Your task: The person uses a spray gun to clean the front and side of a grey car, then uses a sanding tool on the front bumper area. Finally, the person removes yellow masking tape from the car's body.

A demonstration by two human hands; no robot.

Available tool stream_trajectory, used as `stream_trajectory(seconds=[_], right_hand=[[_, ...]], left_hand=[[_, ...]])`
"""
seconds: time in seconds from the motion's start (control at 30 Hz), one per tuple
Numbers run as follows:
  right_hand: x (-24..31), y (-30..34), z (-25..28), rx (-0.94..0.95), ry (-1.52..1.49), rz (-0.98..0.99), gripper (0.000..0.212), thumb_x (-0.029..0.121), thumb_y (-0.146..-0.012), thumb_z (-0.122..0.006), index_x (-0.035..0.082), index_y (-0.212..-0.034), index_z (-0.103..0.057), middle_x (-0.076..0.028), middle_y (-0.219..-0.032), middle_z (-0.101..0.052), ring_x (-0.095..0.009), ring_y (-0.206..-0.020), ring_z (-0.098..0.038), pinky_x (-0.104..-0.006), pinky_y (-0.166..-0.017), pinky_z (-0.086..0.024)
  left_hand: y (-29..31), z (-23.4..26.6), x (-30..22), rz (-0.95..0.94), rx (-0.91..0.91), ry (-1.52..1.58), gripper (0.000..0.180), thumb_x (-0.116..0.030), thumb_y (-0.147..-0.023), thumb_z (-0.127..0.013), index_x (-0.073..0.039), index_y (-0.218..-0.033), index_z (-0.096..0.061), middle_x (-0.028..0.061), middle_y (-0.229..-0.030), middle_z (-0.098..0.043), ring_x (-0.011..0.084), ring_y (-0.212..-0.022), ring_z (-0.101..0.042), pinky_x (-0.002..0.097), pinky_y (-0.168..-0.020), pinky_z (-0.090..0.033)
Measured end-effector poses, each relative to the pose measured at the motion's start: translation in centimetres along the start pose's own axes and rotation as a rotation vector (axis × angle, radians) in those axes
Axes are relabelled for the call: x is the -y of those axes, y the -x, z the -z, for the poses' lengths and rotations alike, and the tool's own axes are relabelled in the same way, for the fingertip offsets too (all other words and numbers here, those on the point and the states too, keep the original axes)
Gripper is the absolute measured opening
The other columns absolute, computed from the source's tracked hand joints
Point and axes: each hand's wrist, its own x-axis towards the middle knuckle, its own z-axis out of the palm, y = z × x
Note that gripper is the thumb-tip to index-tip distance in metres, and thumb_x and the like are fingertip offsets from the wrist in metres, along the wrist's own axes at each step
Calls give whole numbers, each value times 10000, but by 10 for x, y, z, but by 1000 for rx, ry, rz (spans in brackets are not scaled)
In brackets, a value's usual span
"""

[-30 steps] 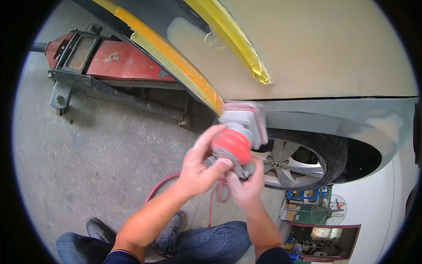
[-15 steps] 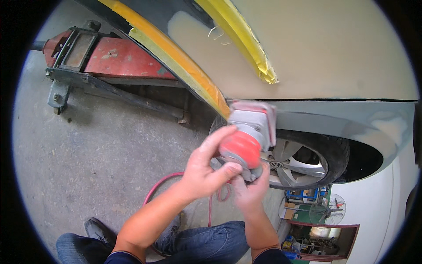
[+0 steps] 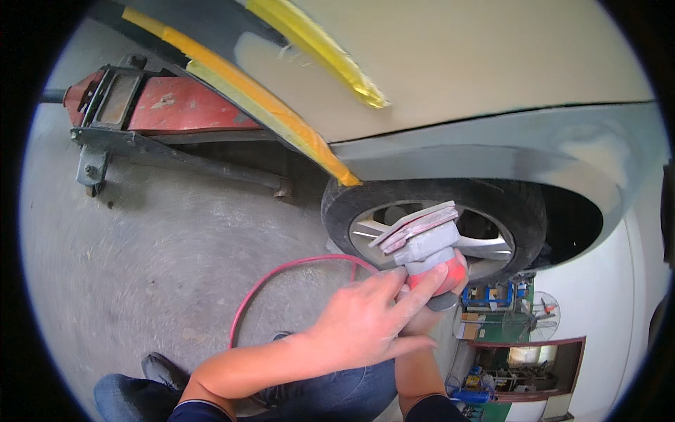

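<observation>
The car body (image 3: 506, 56), beige and grey, spans the area above the wheel (image 3: 485, 244); a worn red floor jack (image 3: 186, 105) stands on the floor to the wheel's upper left. Yellow masking tape (image 3: 323, 53) crosses the panel above and left of the wheel. A red hose (image 3: 295, 262) curves over the floor at the wheel's lower left; its far end is hidden by the hands. The left hand (image 3: 369, 313), below the wheel, lays its fingers over the tool's red body; whether it bears weight cannot be told. The right hand (image 3: 422, 321), partly hidden behind it, has fingers wrapped round that body. The red and grey sander (image 3: 432, 243) shows in front of the wheel, pad (image 3: 415, 225) tilted upward, away from the palms. Assessed risks: a loosened right-hand grip could drop the sander; accidental triggering could drive the pad against the rim; a snagged hose could wrench it sideways.
</observation>
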Motion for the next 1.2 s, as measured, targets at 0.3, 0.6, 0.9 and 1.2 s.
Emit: stream_trajectory(seconds=[0.3, 0.6, 0.9, 1.2], right_hand=[[-5, -17, 19, 233, -807, -410, 779, 532, -806, -600, 27, -1375, -435, -159, -1317, -545, -295, -1146, -596, -453, -949, -524], [-8, -14, 11, 303, -706, -457, 777, 597, -810, -565, 43, -1346, -470, -147, -1272, -574, -272, -1130, -596, -404, -946, -503], [-24, -26, 13, 296, -620, -520, 801, 609, -775, -518, 37, -1335, -481, -156, -1276, -571, -289, -1144, -586, -412, -960, -481], [-42, -44, 19, 119, -778, -626, 599, 513, -935, -371, 54, -1292, -516, -135, -1236, -589, -261, -1100, -601, -400, -918, -506]], left_hand=[[-4, 16, 37, 492, -85, 574, 291, -250, -871, -714, 26, -928, -643, 89, -701, -648, 104, -630, -601, 256, -589, -474], [6, 24, 24, 725, 192, 642, 318, -194, -879, -716, 55, -1023, -581, 29, -712, -645, 67, -634, -576, 236, -562, -451], [13, 15, 35, 848, 30, 779, 143, -50, -865, -687, 11, -964, -604, 43, -718, -637, 98, -605, -594, 238, -534, -475], [14, 37, 0, 650, -305, 856, 131, -49, -904, -649, 24, -992, -586, 52, -779, -657, 75, -648, -598, 226, -604, -501]])
